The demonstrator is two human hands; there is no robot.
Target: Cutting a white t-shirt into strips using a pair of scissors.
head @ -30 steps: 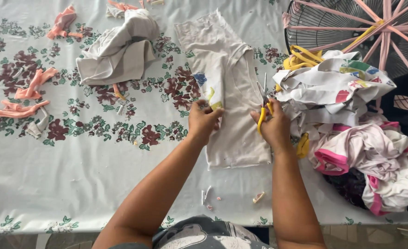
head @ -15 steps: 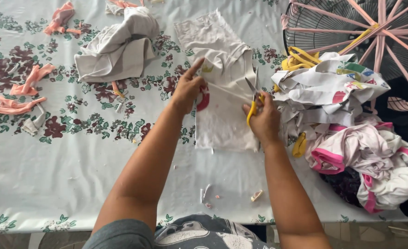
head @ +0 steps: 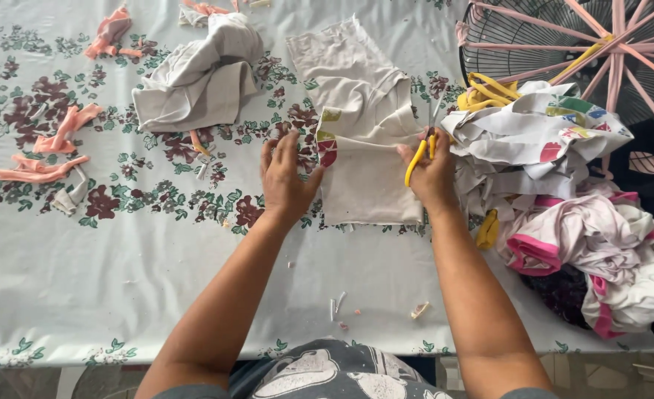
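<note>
A folded beige cloth (head: 364, 140) lies in the middle of the table, with small coloured patches at its left edge. My left hand (head: 286, 181) rests flat beside the cloth's left edge, fingers apart, touching that edge. My right hand (head: 430, 174) grips yellow-handled scissors (head: 424, 144) at the cloth's right edge, blades pointing away from me.
A crumpled beige garment (head: 197, 77) lies at the back left. Pink fabric strips (head: 49, 151) sit at the far left. A heap of white, pink and printed cloth (head: 571, 199) fills the right side, beside a round wire fan guard (head: 563, 44). Small scraps (head: 338, 303) dot the floral tablecloth (head: 83, 273).
My left hand let go of the cloth's fold and came down flat at its left edge. The cloth now lies flatter. My right hand with the scissors shifted slightly right.
</note>
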